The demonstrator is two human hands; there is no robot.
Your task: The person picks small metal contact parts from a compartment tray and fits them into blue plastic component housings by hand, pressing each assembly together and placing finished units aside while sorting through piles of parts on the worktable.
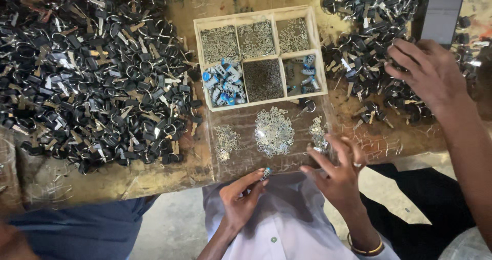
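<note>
The left hand (241, 198) pinched a small blue-tipped cylinder (266, 173) at its fingertips, raised for fitting; the right hand (335, 175), fingers spread and empty, hovered just beside small silver plates (274, 132) lying ahead.

Pale bare wood forms the tray (261, 13); the small clips (274, 132) are shiny metal on clear glossy plastic sheet (241, 117); the workbench (154, 175) is rough and scuffed.

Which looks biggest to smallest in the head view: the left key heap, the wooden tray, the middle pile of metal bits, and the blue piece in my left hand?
1. Left key heap
2. Wooden tray
3. Middle pile of metal bits
4. Blue piece, pinched in the left hand, nearer the camera yet smallest.
</note>
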